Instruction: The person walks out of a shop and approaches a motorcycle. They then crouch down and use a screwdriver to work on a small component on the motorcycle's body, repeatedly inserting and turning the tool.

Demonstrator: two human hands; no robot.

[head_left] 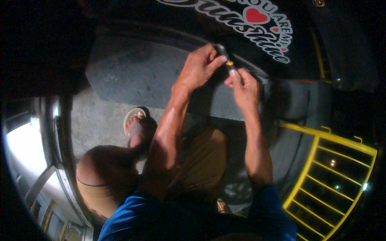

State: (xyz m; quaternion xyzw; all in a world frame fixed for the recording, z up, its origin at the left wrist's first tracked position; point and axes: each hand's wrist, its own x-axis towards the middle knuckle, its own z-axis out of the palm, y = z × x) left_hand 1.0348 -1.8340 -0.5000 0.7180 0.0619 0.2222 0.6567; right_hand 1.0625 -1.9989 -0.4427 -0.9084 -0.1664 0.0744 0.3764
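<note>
A slim black tool with a yellow band (230,63) spans the gap between my hands; its exact kind is not clear. My right hand (246,89) grips its near end, with the thumb stretched along it. At the far end my left hand (198,67) is closed, fingers and thumb pinched beside a small dark, shiny part. Whether that part belongs to the tool, and what exactly the left fingertips hold, I cannot make out. Both hands are over the far edge of a grey panel (132,68), close to a black surface with a red heart (255,16) and pale lettering.
A yellow metal rack (309,168) with bars stands at the right. My sandalled foot (134,122) rests on the concrete floor (92,120), left of my forearms. A white panel (24,140) and a dark upright post (56,120) are at the left edge.
</note>
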